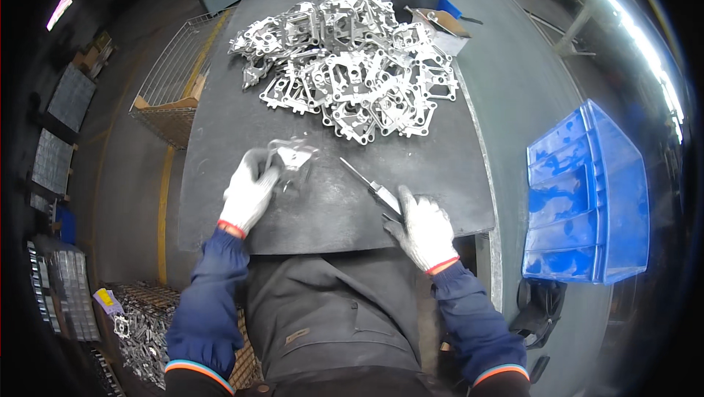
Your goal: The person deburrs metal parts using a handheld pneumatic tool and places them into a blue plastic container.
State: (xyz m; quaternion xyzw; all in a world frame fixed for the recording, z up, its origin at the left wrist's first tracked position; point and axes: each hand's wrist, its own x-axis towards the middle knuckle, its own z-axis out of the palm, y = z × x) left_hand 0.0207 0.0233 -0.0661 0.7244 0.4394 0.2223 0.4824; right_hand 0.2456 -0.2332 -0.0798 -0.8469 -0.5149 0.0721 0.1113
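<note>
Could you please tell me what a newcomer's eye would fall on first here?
Probably the big heap of silvery metal parts on the far half of the dark tabletop. Next comes the bright blue bin to the table's right. Nearer, the gloved left hand holds a motion-blurred metal piece, the right hand a thin-shafted tool.

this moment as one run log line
left hand: holding metal part, blurred | right hand: holding thin-bladed tool | heaped metal parts: on tabletop beyond both hands
</note>
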